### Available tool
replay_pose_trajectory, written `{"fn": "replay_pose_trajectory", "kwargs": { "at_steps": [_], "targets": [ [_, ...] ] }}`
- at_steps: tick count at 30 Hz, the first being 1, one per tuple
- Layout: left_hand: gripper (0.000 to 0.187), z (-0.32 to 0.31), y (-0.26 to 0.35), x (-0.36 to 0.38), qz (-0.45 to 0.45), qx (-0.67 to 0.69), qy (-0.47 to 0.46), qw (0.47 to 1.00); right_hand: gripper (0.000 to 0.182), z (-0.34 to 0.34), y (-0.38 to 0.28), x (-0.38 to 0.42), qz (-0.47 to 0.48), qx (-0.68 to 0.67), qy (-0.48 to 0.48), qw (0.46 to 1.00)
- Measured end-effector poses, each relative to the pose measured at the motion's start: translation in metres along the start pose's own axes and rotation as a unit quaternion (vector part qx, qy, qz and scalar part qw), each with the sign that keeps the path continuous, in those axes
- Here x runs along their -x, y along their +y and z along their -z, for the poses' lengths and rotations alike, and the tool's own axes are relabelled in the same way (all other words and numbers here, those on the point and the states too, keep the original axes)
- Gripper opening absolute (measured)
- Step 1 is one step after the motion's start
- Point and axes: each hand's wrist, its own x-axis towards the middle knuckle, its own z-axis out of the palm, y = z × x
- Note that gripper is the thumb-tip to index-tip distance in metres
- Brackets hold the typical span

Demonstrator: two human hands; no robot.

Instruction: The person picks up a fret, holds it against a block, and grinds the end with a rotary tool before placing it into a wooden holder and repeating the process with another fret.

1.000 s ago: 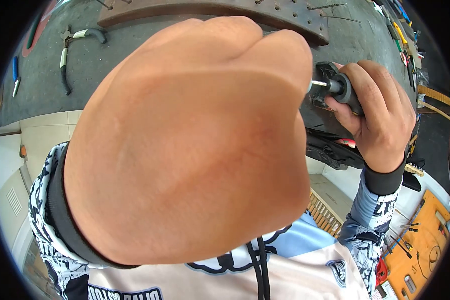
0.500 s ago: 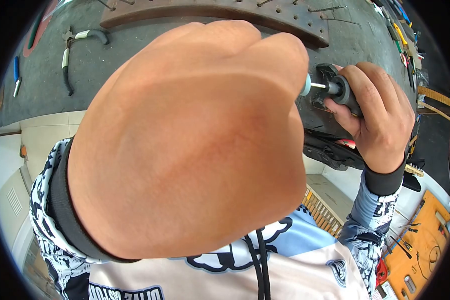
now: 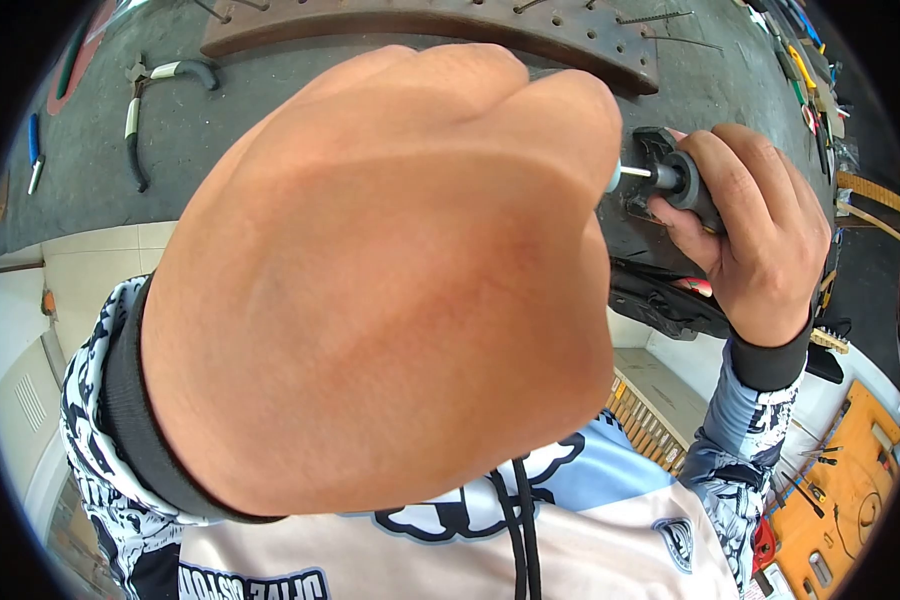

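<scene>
My left hand (image 3: 390,290) fills the middle of the view, close to the camera, its fingers curled. At its right edge peeks the light-blue end (image 3: 614,178) of a screwdriver-like tool; most of it is hidden behind the hand. From there a thin metal shaft (image 3: 634,172) runs to a dark grey round-collared part (image 3: 682,180). My right hand (image 3: 755,220) is wrapped round this part, with fingers above and thumb below. Just behind it is a dark metal block (image 3: 652,145), partly covered by the collar and fingers.
A rusty steel bar with holes (image 3: 420,28) lies across the back of the dark bench (image 3: 80,205), with thin rods in it. Pliers (image 3: 135,110) and a blue-handled tool (image 3: 34,150) lie left. Assorted tools line the right edge. An orange board (image 3: 850,500) stands lower right.
My left hand has shifted slightly right, and less of the light-blue end shows beside it. My right hand and the grey part look unmoved.
</scene>
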Motion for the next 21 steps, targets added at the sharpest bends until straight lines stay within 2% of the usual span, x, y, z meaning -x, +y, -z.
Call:
{"fn": "replay_pose_trajectory", "kwargs": {
  "at_steps": [6, 8, 11, 14, 21],
  "targets": [
    [0.036, 0.001, 0.005, -0.002, 0.017, 0.002, 0.009, 1.0, 0.044, 0.0, 0.0, 0.001, -0.001, 0.002, 0.003, 1.0],
    [0.03, 0.004, 0.007, -0.005, 0.039, -0.026, -0.038, 0.998, 0.044, 0.0, 0.0, 0.001, -0.001, 0.0, 0.004, 1.0],
    [0.025, 0.002, 0.007, -0.006, 0.039, -0.028, -0.029, 0.998, 0.044, 0.001, -0.001, 0.001, -0.004, 0.003, 0.003, 1.0],
    [0.024, -0.002, 0.009, -0.005, 0.046, -0.017, -0.007, 0.999, 0.044, 0.001, 0.0, 0.003, -0.004, 0.0, 0.004, 1.0],
    [0.024, 0.002, 0.009, -0.007, 0.05, -0.017, -0.031, 0.998, 0.045, 0.002, 0.0, 0.002, -0.002, -0.004, 0.0, 1.0]
  ]
}}
